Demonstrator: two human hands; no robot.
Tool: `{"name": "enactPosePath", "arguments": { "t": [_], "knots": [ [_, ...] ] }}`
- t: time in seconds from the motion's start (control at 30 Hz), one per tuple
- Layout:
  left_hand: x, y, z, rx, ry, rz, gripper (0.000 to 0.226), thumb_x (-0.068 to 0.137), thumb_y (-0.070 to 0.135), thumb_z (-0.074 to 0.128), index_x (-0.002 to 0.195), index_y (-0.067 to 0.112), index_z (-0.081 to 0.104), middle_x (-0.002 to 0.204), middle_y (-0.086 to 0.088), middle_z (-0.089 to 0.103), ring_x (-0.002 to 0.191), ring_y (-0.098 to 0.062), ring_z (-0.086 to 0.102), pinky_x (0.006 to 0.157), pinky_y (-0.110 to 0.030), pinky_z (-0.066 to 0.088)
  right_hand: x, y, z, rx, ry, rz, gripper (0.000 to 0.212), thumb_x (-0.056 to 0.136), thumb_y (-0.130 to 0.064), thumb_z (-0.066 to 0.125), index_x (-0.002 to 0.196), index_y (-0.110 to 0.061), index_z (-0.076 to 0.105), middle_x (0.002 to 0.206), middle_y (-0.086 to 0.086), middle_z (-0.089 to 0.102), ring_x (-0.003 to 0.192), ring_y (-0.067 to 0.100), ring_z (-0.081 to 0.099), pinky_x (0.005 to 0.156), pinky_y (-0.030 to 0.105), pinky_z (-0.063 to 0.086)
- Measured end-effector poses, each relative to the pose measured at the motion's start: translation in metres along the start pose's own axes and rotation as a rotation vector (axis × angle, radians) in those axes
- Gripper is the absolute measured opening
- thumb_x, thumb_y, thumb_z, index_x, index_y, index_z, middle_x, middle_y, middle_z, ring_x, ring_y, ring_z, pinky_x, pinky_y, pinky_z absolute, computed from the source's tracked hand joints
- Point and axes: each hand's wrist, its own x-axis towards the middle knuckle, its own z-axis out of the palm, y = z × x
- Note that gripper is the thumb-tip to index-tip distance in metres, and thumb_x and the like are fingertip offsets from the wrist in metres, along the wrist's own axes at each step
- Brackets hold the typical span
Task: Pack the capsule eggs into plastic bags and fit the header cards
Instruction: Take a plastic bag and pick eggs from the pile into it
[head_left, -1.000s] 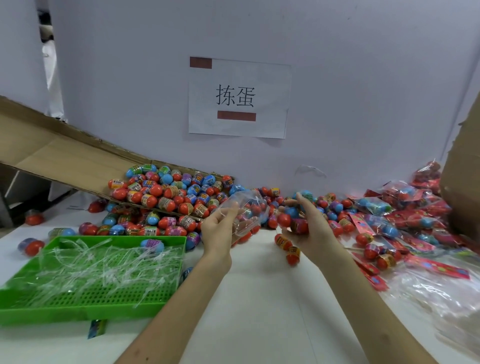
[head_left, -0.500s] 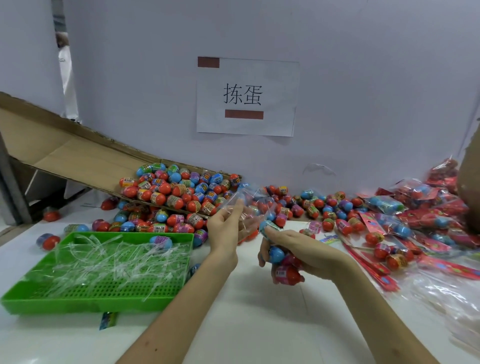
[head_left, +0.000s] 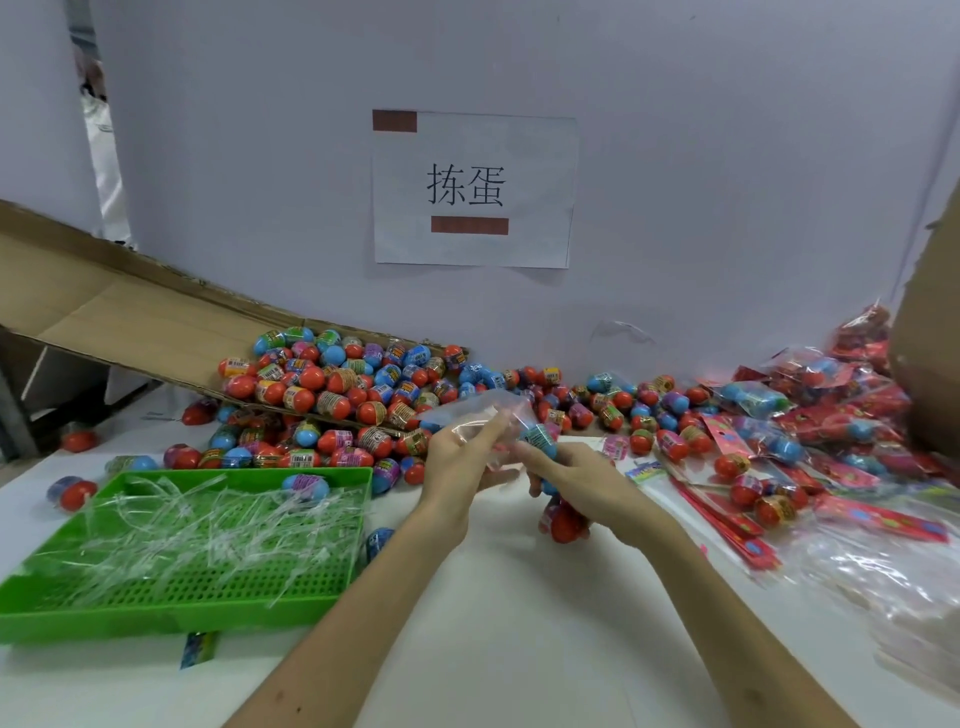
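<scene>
Right, left hand (head_left: 461, 462) pinched the mouth of a clear plastic bag (head_left: 475, 415) between thumb and fingers, held up over the white table (head_left: 493, 634). Meanwhile right hand (head_left: 584, 483) was curled round several capsule eggs: blue egg (head_left: 540, 439) at the fingertips, against the bag's mouth, and red egg (head_left: 566, 525) poking out under the palm. Exact count was hidden. Loose egg pile (head_left: 337, 384) lay behind both hands, spilling off a cardboard flap (head_left: 130, 317). Green tray (head_left: 156, 621) at left held clear plastic strips (head_left: 197, 530) plus a stray egg (head_left: 306, 486). Red header cards (head_left: 727, 514) and packed bags (head_left: 831, 410) sat at right.
</scene>
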Motion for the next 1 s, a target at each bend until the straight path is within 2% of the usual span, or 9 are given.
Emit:
{"name": "enactPosePath", "arguments": {
  "t": [0.1,0.23,0.3,0.37,0.5,0.63,0.77,0.87,1.0],
  "knots": [
    [0.001,-0.003,0.000,0.033,-0.023,0.003,0.016,0.094,0.023,0.075,0.106,0.012,0.074,0.079,-0.001,0.078,0.076,-0.010,0.076,0.064,-0.023,0.058,0.005,0.007,0.003,-0.129,0.033,-0.063,0.058,0.078,-0.082,0.041,0.082,-0.028,0.062,0.069,-0.011,0.064,0.054,-0.006,0.054,0.052,0.010,0.042],
    [0.001,-0.004,0.000,0.122,-0.073,0.011,0.025,0.091,0.017,0.079,0.114,0.010,0.073,0.103,-0.004,0.080,0.088,-0.011,0.076,0.067,-0.021,0.057,0.009,0.016,0.005,-0.182,0.080,-0.096,0.045,0.092,-0.071,0.048,0.086,-0.030,0.064,0.085,0.005,0.070,0.067,0.008,0.057,0.063,0.025,0.048],
    [0.000,-0.004,0.000,0.166,-0.091,0.033,0.024,0.090,0.018,0.080,0.113,0.015,0.073,0.108,-0.001,0.078,0.090,-0.009,0.075,0.067,-0.019,0.057,0.009,0.017,0.006,-0.195,0.100,-0.114,0.039,0.095,-0.065,0.050,0.085,-0.030,0.063,0.081,0.002,0.068,0.069,0.010,0.057,0.063,0.027,0.046],
    [-0.001,-0.004,0.001,0.219,-0.102,0.070,0.021,0.089,0.019,0.081,0.108,0.024,0.071,0.109,0.001,0.076,0.097,-0.012,0.073,0.066,-0.018,0.057,0.009,0.016,0.007,-0.198,0.097,-0.113,0.029,0.098,-0.058,0.054,0.085,-0.034,0.062,0.077,-0.007,0.065,0.068,0.007,0.057,0.059,0.020,0.042],
    [-0.001,-0.005,0.002,0.230,-0.068,0.104,0.023,0.088,0.017,0.082,0.103,0.030,0.071,0.109,0.004,0.075,0.102,-0.013,0.071,0.066,-0.019,0.058,0.009,0.014,0.008,-0.182,0.066,-0.113,0.020,0.097,-0.051,0.060,0.104,-0.033,0.063,0.093,-0.009,0.068,0.082,0.009,0.063,0.064,0.015,0.045],
    [0.001,-0.006,0.000,0.119,-0.003,0.052,0.026,0.088,0.013,0.081,0.112,0.018,0.074,0.107,-0.002,0.077,0.094,-0.014,0.075,0.066,-0.020,0.057,0.006,0.010,0.003,-0.070,-0.004,-0.132,0.008,0.098,-0.046,0.062,0.101,-0.039,0.062,0.096,-0.010,0.068,0.090,0.010,0.064,0.072,0.017,0.048],
    [0.003,-0.005,-0.004,0.045,0.015,0.019,0.026,0.088,0.012,0.081,0.111,0.019,0.073,0.104,0.001,0.079,0.091,-0.016,0.076,0.074,-0.028,0.060,0.006,0.006,-0.001,-0.011,-0.009,-0.122,0.021,0.104,-0.043,0.050,0.096,-0.031,0.065,0.094,-0.009,0.066,0.086,0.004,0.062,0.075,0.018,0.046],
    [0.003,-0.003,-0.004,0.029,-0.035,0.012,0.021,0.090,0.020,0.080,0.110,0.022,0.074,0.101,0.003,0.080,0.093,-0.015,0.076,0.077,-0.029,0.061,0.004,0.007,0.001,-0.071,0.033,-0.166,0.023,0.104,-0.048,0.047,0.091,-0.036,0.062,0.087,-0.015,0.066,0.081,-0.004,0.062,0.070,0.013,0.043],
    [0.002,-0.002,0.000,-0.045,0.005,-0.029,0.023,0.099,0.034,0.068,0.112,0.018,0.075,0.102,-0.005,0.080,0.094,-0.017,0.077,0.084,-0.034,0.062,0.007,0.009,0.004,-0.108,0.078,-0.195,0.022,0.105,-0.044,0.046,0.093,-0.035,0.061,0.090,-0.012,0.066,0.084,0.005,0.062,0.072,0.018,0.045]
  ]
}}
